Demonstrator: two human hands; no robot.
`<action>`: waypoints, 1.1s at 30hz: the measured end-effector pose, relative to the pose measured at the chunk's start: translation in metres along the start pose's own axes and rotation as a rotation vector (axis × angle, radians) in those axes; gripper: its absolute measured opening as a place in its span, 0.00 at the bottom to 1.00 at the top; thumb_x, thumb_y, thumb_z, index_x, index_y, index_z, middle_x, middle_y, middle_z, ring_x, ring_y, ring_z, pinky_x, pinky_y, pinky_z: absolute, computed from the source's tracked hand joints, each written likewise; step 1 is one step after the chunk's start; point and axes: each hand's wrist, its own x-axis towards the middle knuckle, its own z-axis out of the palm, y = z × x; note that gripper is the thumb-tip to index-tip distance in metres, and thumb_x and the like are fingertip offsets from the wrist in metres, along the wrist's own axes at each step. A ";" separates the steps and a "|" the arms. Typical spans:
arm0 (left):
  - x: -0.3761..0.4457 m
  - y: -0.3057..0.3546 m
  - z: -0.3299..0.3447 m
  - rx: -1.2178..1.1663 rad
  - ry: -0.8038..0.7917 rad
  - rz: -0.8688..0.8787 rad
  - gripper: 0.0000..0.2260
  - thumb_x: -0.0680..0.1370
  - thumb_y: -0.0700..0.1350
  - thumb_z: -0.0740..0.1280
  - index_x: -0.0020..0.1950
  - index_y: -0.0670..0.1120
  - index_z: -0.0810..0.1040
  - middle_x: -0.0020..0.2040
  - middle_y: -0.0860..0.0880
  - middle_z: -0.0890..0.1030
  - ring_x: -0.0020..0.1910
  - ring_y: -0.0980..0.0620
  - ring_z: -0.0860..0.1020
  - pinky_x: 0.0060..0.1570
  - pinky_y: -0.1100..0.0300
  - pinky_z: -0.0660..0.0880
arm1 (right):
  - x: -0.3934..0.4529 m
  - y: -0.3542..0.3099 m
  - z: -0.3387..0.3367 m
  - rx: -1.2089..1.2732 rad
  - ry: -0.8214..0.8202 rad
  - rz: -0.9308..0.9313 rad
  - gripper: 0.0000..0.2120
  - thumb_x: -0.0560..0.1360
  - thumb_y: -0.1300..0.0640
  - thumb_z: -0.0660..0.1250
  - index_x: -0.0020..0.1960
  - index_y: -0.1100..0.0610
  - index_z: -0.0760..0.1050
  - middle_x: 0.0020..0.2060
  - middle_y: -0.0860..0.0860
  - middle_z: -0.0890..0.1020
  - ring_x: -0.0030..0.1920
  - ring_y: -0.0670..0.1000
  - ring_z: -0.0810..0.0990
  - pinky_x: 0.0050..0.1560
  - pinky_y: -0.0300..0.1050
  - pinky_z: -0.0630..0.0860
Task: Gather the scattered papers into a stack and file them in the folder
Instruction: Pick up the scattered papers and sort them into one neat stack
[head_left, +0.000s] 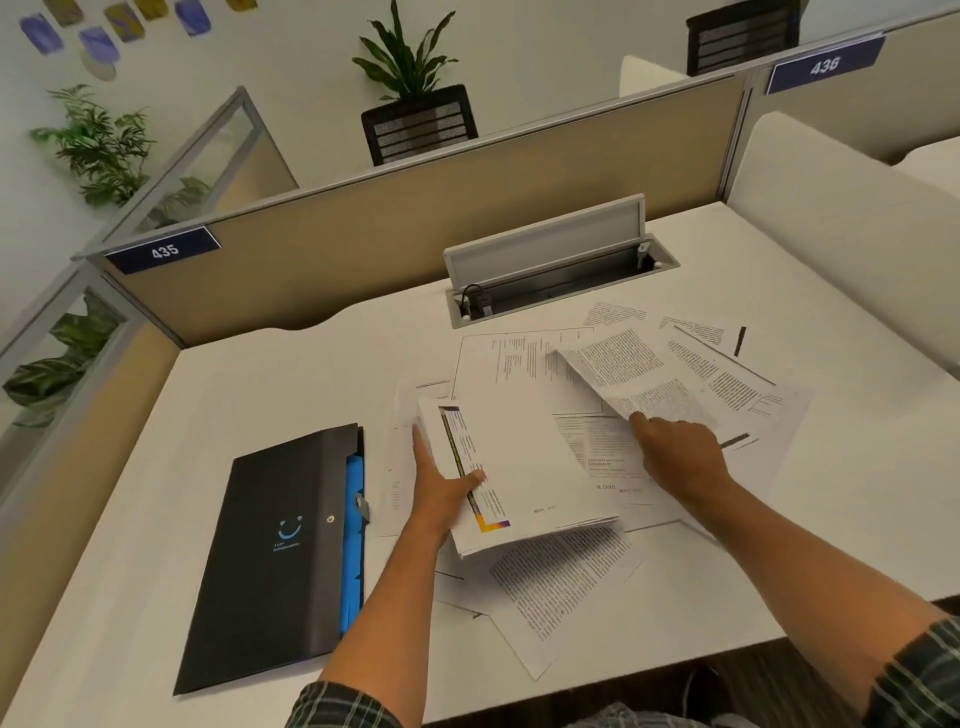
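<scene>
My left hand (441, 483) grips a small stack of papers (524, 467) by its left edge, thumb on top, raised a little off the white desk (260, 384). My right hand (675, 452) pinches the near corner of a printed sheet (628, 374), which lifts off the pile. More scattered papers (561, 582) lie under and around both hands, spreading to the right. A black folder (275, 561) with a blue inner edge lies shut on the desk to the left of my left arm.
An open cable hatch (556, 270) with a raised grey lid sits behind the papers. Beige partition walls (415, 228) fence the desk at the back and left. A white divider (841, 218) stands at the right. The desk's near edge runs beneath my forearms.
</scene>
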 end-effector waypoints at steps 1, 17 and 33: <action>0.001 -0.002 0.001 0.027 -0.012 0.000 0.47 0.73 0.30 0.74 0.80 0.57 0.51 0.65 0.60 0.72 0.57 0.63 0.75 0.40 0.70 0.78 | -0.001 -0.007 -0.006 0.067 0.072 0.002 0.10 0.74 0.66 0.68 0.55 0.60 0.80 0.35 0.54 0.85 0.31 0.58 0.84 0.28 0.43 0.69; -0.010 0.004 0.011 -0.128 0.043 -0.173 0.11 0.79 0.42 0.71 0.61 0.44 0.82 0.55 0.43 0.86 0.53 0.42 0.84 0.56 0.45 0.80 | -0.022 -0.114 -0.039 0.728 -0.412 -0.454 0.36 0.73 0.20 0.53 0.73 0.39 0.69 0.64 0.40 0.82 0.56 0.42 0.83 0.63 0.49 0.76; -0.033 0.097 -0.018 -0.113 -0.145 0.208 0.38 0.75 0.41 0.74 0.79 0.58 0.59 0.70 0.50 0.76 0.63 0.44 0.80 0.57 0.42 0.80 | 0.025 -0.064 -0.060 2.019 -0.103 0.192 0.29 0.65 0.55 0.82 0.64 0.59 0.78 0.57 0.57 0.86 0.55 0.63 0.86 0.55 0.65 0.82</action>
